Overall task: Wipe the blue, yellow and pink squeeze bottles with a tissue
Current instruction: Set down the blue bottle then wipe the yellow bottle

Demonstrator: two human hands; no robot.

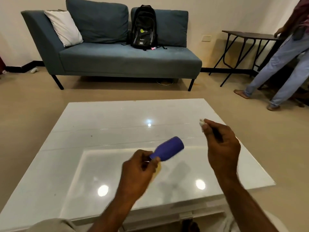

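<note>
My left hand (138,171) grips the blue squeeze bottle (168,149) by its neck end, above the white glossy table (100,124). The bottle lies tilted, its base pointing up and to the right. A yellowish shape (158,169) shows just under my left hand; it is blurred and I cannot tell what it is. My right hand (220,148) is raised to the right of the bottle, apart from it, with a small white tissue (202,123) pinched at the fingertips. No pink bottle is in view on the table.
A blue-grey sofa (117,59) with a white pillow (64,28) and a black backpack (143,26) stands beyond the table. At the right a person in jeans (280,64) stands by a dark folding table (247,35).
</note>
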